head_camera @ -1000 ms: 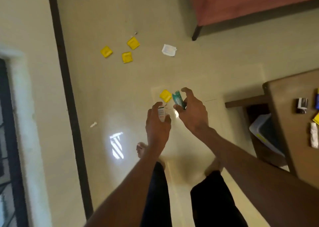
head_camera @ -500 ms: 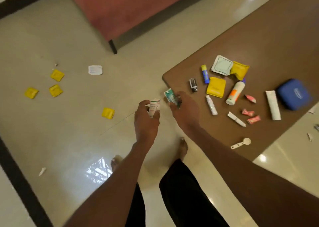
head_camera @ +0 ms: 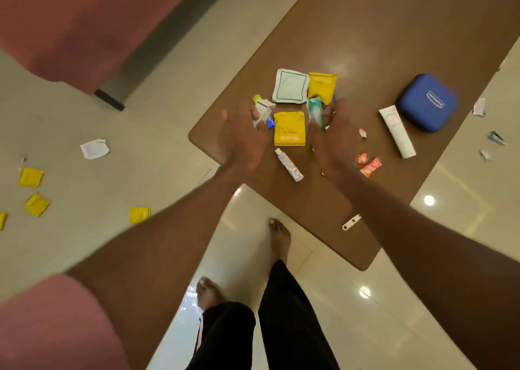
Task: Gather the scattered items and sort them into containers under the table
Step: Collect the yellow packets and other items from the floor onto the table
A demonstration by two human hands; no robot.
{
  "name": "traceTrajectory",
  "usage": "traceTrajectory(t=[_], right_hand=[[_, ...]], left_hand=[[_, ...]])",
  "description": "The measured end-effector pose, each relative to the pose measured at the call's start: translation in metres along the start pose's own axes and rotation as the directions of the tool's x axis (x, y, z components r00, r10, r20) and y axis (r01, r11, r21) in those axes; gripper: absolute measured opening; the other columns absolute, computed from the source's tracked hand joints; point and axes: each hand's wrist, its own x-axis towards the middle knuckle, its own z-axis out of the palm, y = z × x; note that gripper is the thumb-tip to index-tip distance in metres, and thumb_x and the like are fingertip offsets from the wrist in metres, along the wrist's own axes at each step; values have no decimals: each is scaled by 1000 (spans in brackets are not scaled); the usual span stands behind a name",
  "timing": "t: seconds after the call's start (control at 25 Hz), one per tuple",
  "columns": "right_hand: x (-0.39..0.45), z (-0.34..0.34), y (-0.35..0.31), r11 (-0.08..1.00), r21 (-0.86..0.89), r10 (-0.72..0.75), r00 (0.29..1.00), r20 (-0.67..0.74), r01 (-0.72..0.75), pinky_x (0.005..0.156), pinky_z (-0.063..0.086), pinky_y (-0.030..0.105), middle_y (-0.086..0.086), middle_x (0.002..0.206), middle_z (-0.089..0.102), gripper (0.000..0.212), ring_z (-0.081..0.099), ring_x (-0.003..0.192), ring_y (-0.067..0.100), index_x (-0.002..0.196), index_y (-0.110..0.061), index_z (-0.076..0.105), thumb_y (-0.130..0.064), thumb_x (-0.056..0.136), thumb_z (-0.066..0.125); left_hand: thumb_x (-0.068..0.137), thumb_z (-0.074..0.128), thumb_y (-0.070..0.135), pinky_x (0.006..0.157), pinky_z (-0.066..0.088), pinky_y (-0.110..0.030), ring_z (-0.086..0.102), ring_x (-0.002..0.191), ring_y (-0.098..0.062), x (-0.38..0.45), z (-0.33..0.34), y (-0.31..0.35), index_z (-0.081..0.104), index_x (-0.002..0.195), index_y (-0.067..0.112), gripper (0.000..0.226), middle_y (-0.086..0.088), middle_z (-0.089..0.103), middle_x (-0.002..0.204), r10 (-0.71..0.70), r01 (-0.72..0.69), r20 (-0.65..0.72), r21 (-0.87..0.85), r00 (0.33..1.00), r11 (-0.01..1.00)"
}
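Head camera is looking straight down at a brown table (head_camera: 351,45), and pretty much everything is sitting relative to that. Both hands are hovering over the table's near-left end: the left hand (head_camera: 242,141) is gripping a small white tube with green print (head_camera: 263,110), fingers curled around it, and the right hand (head_camera: 333,141) is pinching a green sachet (head_camera: 315,112) that's sticking up past the fingertips. Between the two hands a flat yellow packet (head_camera: 289,129) is lying on the table, with a white square pouch (head_camera: 289,86) and a second yellow pack (head_camera: 322,85) just beyond it. A thin white tube (head_camera: 289,164) is lying near the table edge below the yellow packet. Toward the table's right end, a blue zip case (head_camera: 427,102) is resting with a long white tube (head_camera: 397,131) just beside it, and a few little red sachets (head_camera: 370,167) are sitting closer to the right wrist. A small white scoop (head_camera: 351,222) is lying on the near edge, partly hidden by the right forearm. Off the table to the left, several yellow sachets (head_camera: 31,177) and a white paper pouch (head_camera: 94,148) are lying scattered on the floor (head_camera: 140,155). Things are a bit motion-blurred, so I can't read the labels.
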Motion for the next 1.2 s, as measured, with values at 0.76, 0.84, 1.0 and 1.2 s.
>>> traceTrajectory(t=[0.76, 0.84, 1.0, 1.2], right_hand=[[111, -5, 30, 966, -203, -175, 982, -68, 158, 80, 50, 42, 8, 112, 56, 16, 53, 100, 26, 105, -17, 63, -29, 94, 62], [81, 6, 1, 935, -175, -316, 948, -28, 307, 82, 49, 44, 8, 108, 57, 13, 54, 96, 30, 101, -18, 63, -27, 92, 62], [-1, 36, -59, 849, -61, -517, 849, 108, 525, 79, 46, 44, 12, 102, 59, 10, 54, 91, 34, 100, -12, 64, -19, 93, 61], [-112, 109, -114, 762, 90, -621, 685, 381, 641, 72, 46, 32, 5, 101, 59, 8, 56, 92, 25, 103, -16, 64, -18, 97, 59]], left_hand=[[96, 58, 40, 94, 46, -45, 52, 120, -28, 113, 53, 37, 53, 135, 20, 45, -1, 55, 137, 77, -70, -17, 247, 997, 966], [96, 58, 35, 97, 42, -37, 55, 118, -26, 66, 27, 24, 58, 133, 20, 40, 0, 60, 134, 3, 6, -161, 56, 987, 998], [97, 60, 22, 92, 44, -37, 58, 112, -24, -47, -18, -29, 63, 126, 21, 29, 4, 66, 124, -204, 203, -319, -37, 926, 979], [101, 52, 26, 91, 46, -37, 56, 114, -20, -154, -78, -143, 60, 128, 27, 28, 9, 64, 121, -525, 527, -239, -61, 817, 848]])
